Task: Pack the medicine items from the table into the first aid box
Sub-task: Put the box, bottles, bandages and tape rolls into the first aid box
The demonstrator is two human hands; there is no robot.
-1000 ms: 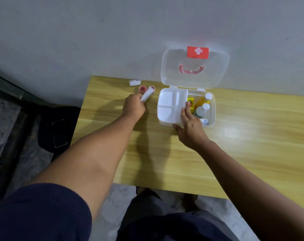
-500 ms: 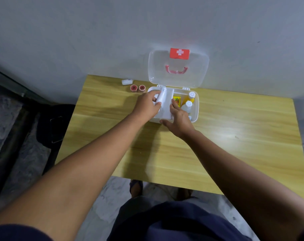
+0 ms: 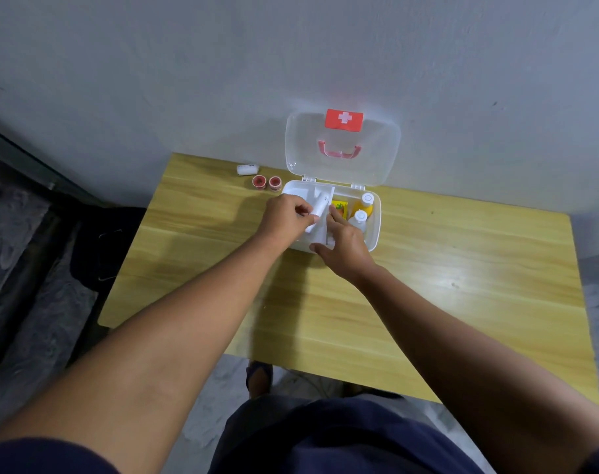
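Over the white tray [image 3: 296, 195] that sits in the left part of the first aid box [image 3: 373, 234], my left hand [image 3: 286, 218] grasps a white tube [image 3: 317, 212] by its nearer end, thumb and fingertips pinched round it, so the tube slants up and away toward the hinge side. My right hand [image 3: 346, 242] rests on the box's near edge with the fingers laid along the tray's right wall; it holds nothing that I can see and seems only to steady the box.

To do this step well, I judge that I should lower the tube's far end first into the long compartment, lay it flat along the divider, and only then loosen the pinch, so it does not spring out or bridge across the partition. My right fingers lie close to where the tube must go, so they may need to slide back a little.

Beside the tray, in the deeper right part of the box, stand two bottles with white caps [image 3: 363, 208] and a yellow packet [image 3: 339, 206]; they are near the tube but apart from it. The clear lid [image 3: 380, 159] stands open against the wall. On the wooden table [image 3: 428, 302], left of the box, two small red-rimmed rolls [image 3: 266, 182] and a small white roll [image 3: 247, 169] are not yet packed.
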